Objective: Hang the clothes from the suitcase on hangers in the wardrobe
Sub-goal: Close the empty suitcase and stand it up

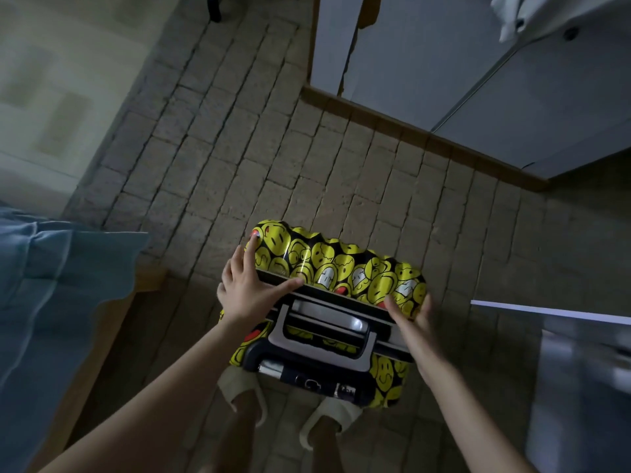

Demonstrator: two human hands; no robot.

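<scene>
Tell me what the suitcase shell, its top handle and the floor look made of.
Suitcase shell: likely hard glossy plastic, since its ridges catch sharp highlights. Top handle: grey, smooth, metal or silvered plastic; the sheen leaves it open. Floor: matte, rough-looking stone or brick-pattern tile, with visible joints.

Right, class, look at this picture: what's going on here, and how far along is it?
A person stands over a small hard-shell suitcase printed with yellow smiley faces, upright on a brick-patterned floor. The left hand lies spread on the top left edge, and the right hand cups the top right corner. The case looks closed, with its grey telescopic handle down. No clothes are out yet. A white wardrobe stands ahead, and a blue bedcover lies to the left.
</scene>
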